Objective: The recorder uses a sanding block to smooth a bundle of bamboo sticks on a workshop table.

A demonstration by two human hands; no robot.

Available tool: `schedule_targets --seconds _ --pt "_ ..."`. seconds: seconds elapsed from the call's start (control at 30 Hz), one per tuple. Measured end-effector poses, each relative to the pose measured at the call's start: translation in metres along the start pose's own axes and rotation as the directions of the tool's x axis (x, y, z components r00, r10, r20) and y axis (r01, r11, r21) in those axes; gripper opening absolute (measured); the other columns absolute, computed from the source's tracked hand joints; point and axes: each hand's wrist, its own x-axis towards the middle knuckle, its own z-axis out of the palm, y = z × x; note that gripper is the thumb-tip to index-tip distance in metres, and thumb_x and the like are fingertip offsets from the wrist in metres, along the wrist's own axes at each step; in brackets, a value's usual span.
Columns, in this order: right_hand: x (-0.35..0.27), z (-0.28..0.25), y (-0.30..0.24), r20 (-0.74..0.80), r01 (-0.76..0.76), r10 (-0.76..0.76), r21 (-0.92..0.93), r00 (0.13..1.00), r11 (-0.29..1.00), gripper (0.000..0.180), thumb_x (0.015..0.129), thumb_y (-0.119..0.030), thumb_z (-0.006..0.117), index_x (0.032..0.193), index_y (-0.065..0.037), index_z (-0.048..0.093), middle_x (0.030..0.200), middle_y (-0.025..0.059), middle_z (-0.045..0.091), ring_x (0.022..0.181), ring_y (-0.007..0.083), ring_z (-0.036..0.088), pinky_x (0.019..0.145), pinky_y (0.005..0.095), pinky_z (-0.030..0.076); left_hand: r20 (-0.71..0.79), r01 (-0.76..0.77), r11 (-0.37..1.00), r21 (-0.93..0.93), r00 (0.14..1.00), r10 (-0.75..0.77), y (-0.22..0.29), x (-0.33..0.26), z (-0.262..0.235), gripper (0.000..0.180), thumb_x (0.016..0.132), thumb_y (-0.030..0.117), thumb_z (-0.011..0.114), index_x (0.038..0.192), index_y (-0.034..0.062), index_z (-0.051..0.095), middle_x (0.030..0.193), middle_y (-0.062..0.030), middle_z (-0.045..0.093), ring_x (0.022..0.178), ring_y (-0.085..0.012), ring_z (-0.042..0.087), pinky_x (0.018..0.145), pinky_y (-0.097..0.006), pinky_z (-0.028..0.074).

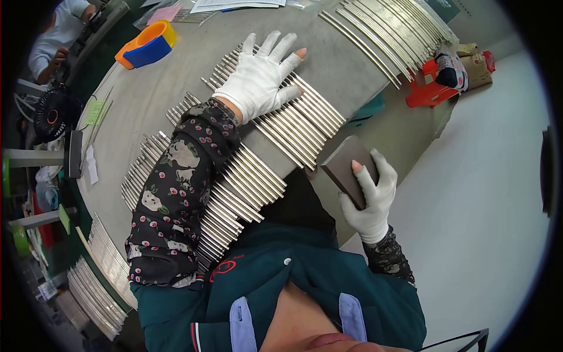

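My left hand (262, 76), in a white glove with cut fingertips, lies flat with fingers spread on a row of thin shiny metal rods (293, 126) laid side by side on the grey table (176, 76). The flower-patterned sleeve rests across more of these rods (243, 182). My right hand (370, 196), gloved the same way, grips a dark grey sanding block (347, 167) just off the table's near edge, close to the rod ends.
More metal rods (387, 35) lie at the far right of the table and in stacks (102, 264) at the left. An orange and blue tape dispenser (146, 44), papers (234, 4), a small fan (54, 112), a red stool (428, 88) and another person (56, 35) surround the work.
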Motion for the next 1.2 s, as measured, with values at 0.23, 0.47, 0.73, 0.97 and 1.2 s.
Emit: schedule_targets --seconds 0.23,0.47,0.73,0.97,1.2 --pt "0.013 0.001 0.012 -0.064 -0.066 0.062 -0.075 0.996 0.995 0.069 0.06 -0.004 0.068 0.127 -0.015 0.052 0.129 0.0219 0.044 0.11 0.0365 0.047 0.094 0.0438 0.04 0.049 0.187 0.979 -0.081 0.982 -0.183 -0.005 -0.031 0.007 0.072 0.085 0.058 0.049 0.142 0.0142 0.039 0.147 -0.021 0.031 0.138 -0.0382 0.025 0.111 -0.055 0.016" --pt "0.026 0.006 0.019 -0.082 -0.058 0.05 -0.103 0.995 0.993 0.069 0.063 -0.007 0.071 0.128 -0.014 0.051 0.129 0.0225 0.044 0.111 0.0365 0.046 0.094 0.0442 0.04 0.066 0.221 0.973 -0.064 0.974 -0.217 -0.004 -0.024 0.01 0.072 0.085 0.06 0.046 0.14 0.0141 0.042 0.146 -0.0215 0.033 0.137 -0.0378 0.027 0.111 -0.055 0.017" --pt "0.036 0.008 0.022 -0.043 -0.01 0.006 -0.099 0.999 0.995 0.069 0.064 -0.012 0.075 0.128 -0.014 0.051 0.13 0.0224 0.043 0.111 0.0362 0.046 0.094 0.0442 0.039 0.055 0.215 0.975 -0.057 0.976 -0.211 -0.004 -0.029 0.011 0.072 0.085 0.059 0.047 0.14 0.0133 0.042 0.146 -0.0215 0.033 0.137 -0.0375 0.027 0.111 -0.055 0.017" --pt "0.041 0.009 0.017 0.007 0.026 -0.025 -0.14 1.0 0.99 0.063 0.064 -0.014 0.076 0.123 -0.013 0.055 0.129 0.0214 0.044 0.111 0.0353 0.046 0.093 0.0437 0.039 0.025 0.219 0.974 -0.054 0.976 -0.218 -0.004 -0.031 0.013 0.071 0.084 0.057 0.049 0.139 0.0126 0.042 0.145 -0.0214 0.033 0.137 -0.0367 0.028 0.11 -0.056 0.017" --pt "0.039 0.007 0.022 -0.017 -0.007 0.005 -0.132 1.0 0.991 0.064 0.063 -0.012 0.076 0.124 -0.013 0.055 0.13 0.0212 0.044 0.111 0.0351 0.046 0.094 0.0439 0.038 -0.209 -0.251 0.804 -0.539 0.965 0.161 0.012 -0.016 -0.013 0.028 0.068 0.018 0.077 0.091 0.008 0.063 0.094 -0.0073 0.059 0.089 -0.0271 0.057 0.078 -0.039 0.046"
